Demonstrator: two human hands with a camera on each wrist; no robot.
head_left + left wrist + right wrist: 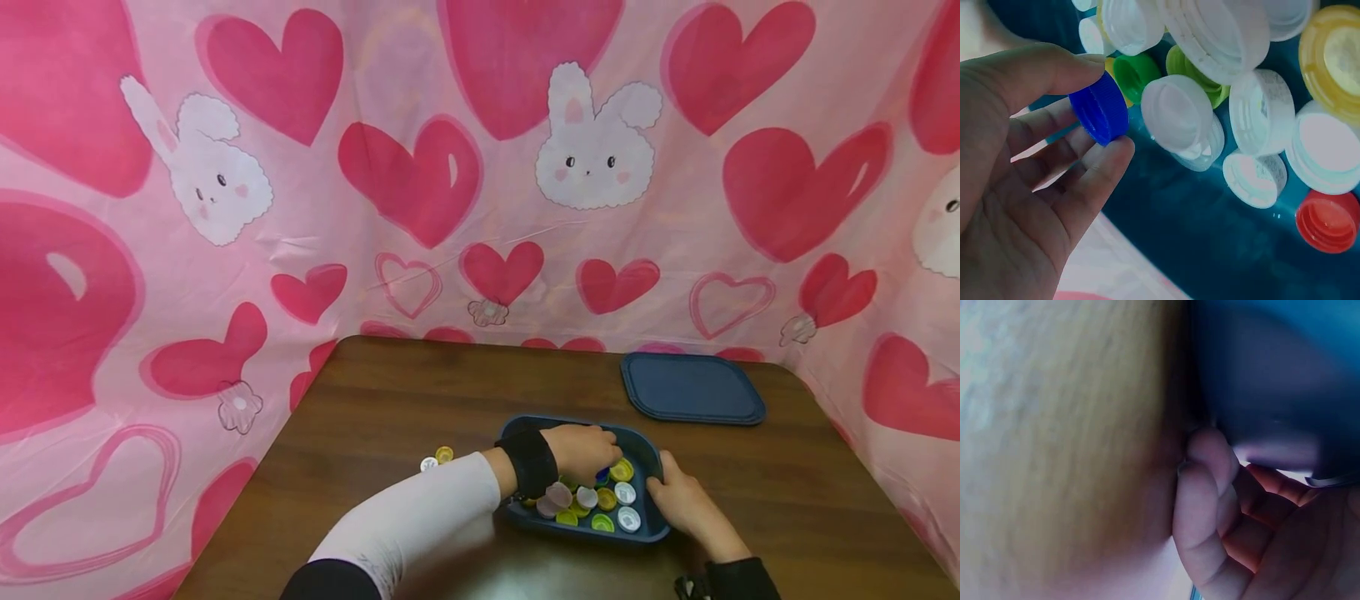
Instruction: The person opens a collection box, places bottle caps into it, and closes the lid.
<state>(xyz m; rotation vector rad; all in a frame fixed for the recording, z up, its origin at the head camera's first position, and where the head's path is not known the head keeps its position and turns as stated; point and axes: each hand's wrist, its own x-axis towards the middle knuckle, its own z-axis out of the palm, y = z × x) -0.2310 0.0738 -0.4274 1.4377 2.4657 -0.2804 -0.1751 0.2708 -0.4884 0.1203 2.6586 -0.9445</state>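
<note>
Pinched: ribbed blue cap (1102, 108), left hand (1022, 181)

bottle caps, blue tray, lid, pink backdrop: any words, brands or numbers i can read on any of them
None: no readable text in any view.
Plastic bottle caps in the dark blue plastic tray: only moulded ridges, no lettering.
Blue ridged cap pinched by the left hand: plain.
Flat dark blue lid: blank.
Pink heart-and-bunny backdrop: pictures only.
Right wrist view: too blurred.
</note>
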